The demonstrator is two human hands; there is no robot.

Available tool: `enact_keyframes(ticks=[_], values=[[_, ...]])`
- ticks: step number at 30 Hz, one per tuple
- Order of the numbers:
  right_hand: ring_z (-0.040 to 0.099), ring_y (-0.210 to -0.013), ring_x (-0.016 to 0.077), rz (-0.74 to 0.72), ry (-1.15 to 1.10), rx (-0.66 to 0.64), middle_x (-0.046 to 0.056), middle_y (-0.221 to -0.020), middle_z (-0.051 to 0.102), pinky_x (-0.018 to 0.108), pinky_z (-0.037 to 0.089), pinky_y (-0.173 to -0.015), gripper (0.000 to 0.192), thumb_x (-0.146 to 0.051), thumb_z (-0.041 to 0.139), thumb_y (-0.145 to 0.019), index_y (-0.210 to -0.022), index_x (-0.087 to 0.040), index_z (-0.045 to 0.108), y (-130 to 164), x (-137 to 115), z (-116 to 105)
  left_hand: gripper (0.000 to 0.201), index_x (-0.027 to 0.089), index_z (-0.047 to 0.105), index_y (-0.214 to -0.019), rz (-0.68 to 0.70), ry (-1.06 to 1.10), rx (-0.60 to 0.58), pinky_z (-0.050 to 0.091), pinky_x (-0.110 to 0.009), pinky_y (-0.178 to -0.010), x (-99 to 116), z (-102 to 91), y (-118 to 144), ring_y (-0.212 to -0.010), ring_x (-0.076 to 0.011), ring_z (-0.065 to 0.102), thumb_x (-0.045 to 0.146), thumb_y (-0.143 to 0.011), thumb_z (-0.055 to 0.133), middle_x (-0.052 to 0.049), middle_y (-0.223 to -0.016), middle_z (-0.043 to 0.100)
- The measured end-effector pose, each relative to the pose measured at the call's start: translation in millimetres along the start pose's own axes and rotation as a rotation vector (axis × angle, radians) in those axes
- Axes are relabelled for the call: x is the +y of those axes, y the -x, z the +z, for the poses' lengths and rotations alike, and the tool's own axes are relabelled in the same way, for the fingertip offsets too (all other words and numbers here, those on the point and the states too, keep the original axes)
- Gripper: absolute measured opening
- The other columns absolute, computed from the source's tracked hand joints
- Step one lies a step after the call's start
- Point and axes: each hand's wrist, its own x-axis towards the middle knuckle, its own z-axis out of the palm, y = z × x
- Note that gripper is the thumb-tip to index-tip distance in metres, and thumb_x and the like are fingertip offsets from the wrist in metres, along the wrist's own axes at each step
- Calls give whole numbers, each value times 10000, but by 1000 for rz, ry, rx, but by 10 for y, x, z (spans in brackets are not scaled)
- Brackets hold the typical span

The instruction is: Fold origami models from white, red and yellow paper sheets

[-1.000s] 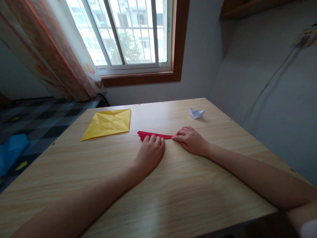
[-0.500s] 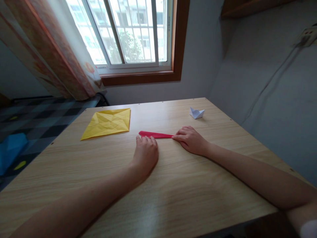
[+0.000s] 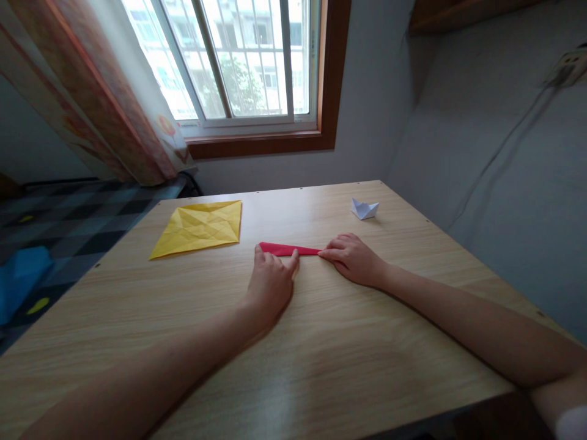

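A narrow strip of folded red paper lies flat across the middle of the table, tapering toward its right end. My left hand rests at the near edge of its left part, fingers curled onto the left end and thumb pressed on the paper nearer the middle. The pointed right end is pinched between the fingertips of my right hand, whose side lies on the tabletop. Part of the strip's near edge is hidden behind my left fingers.
Creased yellow paper lies at the far left of the wooden table. A small white paper boat stands at the far right. Blue paper rests on the checked cloth left of the table.
My left thumb has moved out to the right and now presses on the red paper. The left hand has shifted slightly; my right hand keeps its place.
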Motion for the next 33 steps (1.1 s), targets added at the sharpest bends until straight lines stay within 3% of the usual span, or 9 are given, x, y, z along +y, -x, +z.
enact_keyframes(ticks=[6,9,11,14,22,33], values=[[579,-956,231,5,8,-12,81,-981,700,389,365,-916,237,-163,527,-932,-1083,-197,706,1,1,1,475,158,519,-1402,4,-52,-5,233,-644,-1055,24,-21,20,-936,-343,642,225,-939,434,-159,-915,726],[581,-962,228,8,1,-17,78,-989,701,384,368,-914,241,-151,534,-926,-1091,-196,703,-2,-2,-5,441,149,558,-1365,6,-46,89,203,-668,-1077,39,14,40,-1099,-383,593,222,-954,417,-206,-1138,687],[582,-964,227,8,-4,-21,78,-997,702,383,370,-912,245,-146,538,-921,-1097,-196,701,-3,-1,-5,430,154,553,-1362,71,12,176,230,-647,-1086,32,74,34,-1206,-384,535,221,-962,412,-207,-1314,605],[583,-965,229,3,-5,-18,79,-1004,701,384,371,-909,252,-140,542,-912,-1102,-195,698,-1,5,2,423,150,528,-1374,222,115,217,311,-545,-1090,-1,175,-10,-1276,-339,493,212,-972,412,-176,-1384,563],[575,-993,240,15,-3,-23,85,-1036,697,401,372,-928,282,-132,531,-906,-1135,-191,687,7,11,13,410,130,506,-1370,236,266,103,407,-455,-1028,-81,191,-112,-1217,-295,531,189,-974,419,-157,-1381,559],[557,-1103,266,73,-28,47,128,-1259,619,424,414,-951,462,-112,507,-871,-1325,-181,560,40,25,70,385,115,518,-1336,240,293,100,449,-433,-932,-81,114,-111,-1060,-283,551,164,-972,400,-151,-1173,631]])
